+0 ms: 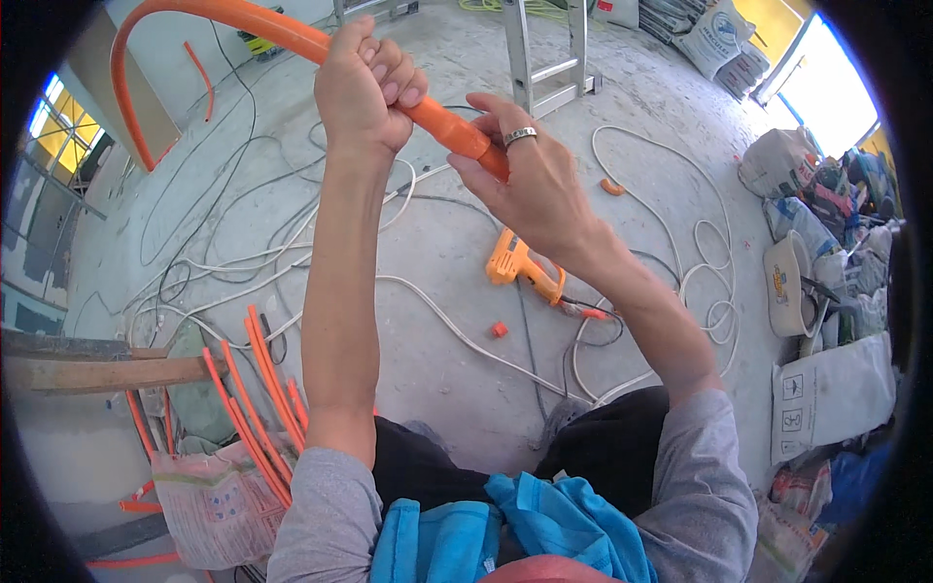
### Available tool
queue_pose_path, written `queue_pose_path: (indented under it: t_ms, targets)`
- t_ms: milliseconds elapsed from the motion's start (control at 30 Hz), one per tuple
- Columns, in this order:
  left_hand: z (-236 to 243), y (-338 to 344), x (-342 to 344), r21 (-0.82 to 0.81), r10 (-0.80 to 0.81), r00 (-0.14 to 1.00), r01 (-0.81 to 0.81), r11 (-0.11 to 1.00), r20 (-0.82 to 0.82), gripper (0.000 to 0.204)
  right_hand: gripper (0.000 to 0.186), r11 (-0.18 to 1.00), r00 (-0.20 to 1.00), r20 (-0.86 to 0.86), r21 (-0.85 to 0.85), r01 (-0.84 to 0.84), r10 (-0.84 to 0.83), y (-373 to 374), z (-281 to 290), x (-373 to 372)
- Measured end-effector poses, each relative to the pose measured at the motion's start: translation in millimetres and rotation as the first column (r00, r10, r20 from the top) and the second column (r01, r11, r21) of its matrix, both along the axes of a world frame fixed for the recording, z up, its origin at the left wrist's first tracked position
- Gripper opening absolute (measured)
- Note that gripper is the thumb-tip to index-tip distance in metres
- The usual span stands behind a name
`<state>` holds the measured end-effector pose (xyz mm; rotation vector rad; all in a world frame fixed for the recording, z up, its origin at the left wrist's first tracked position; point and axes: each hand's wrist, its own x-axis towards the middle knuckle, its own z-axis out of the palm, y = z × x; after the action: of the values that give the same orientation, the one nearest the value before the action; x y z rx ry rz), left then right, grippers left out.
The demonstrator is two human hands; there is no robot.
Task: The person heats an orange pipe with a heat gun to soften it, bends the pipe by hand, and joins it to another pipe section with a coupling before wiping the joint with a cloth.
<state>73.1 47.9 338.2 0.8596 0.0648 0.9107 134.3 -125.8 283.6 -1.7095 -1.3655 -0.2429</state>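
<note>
An orange plastic pipe [262, 23] arches up from the far left and runs down to the right across my two hands. My left hand [364, 92] is closed in a fist around it. Beside a wider section like a joint, my right hand [539, 180], with a ring on one finger, wraps thumb and fingers about the pipe's lower right end. The palm hides the very tip. Below my right hand, an orange heat gun [525, 266] lies on the floor with its cord trailing off.
White cable [447, 316] loops over the dusty floor. Cut orange pipes [255, 389] lean at the lower left near a wooden beam [117, 373]. A ladder [544, 68] stands ahead. Sacks [714, 39] lie far right; a white bucket [785, 282] and bags crowd the right side.
</note>
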Motion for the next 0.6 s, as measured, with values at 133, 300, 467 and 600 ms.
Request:
queue_pose_path:
  t_ms: [133, 300, 467, 600]
  targets:
    - [-1, 2, 1, 0.004, -0.015, 1.000, 0.015, 1.000, 0.007, 0.036, 0.050, 1.000, 0.997, 0.071, 0.015, 0.024, -0.025, 1, -3, 0]
    - [-2, 2, 0, 0.001, 0.012, 1.000, -0.012, 1.000, -0.015, 0.037, 0.049, 0.999, 1.000, 0.014, 0.031, 0.004, -0.004, 4, -8, 2]
    - [-5, 5, -3, -0.028, -0.004, 1.000, 0.004, 1.000, -0.014, 0.038, 0.042, 1.000, 0.999, 0.026, 0.011, -0.024, 0.024, -7, 0, 5]
    - [-3, 1, -2, -0.014, -0.008, 1.000, 0.008, 1.000, -0.008, 0.038, 0.023, 0.995, 0.990, -0.140, 0.104, -0.008, 0.022, -19, 2, 22]
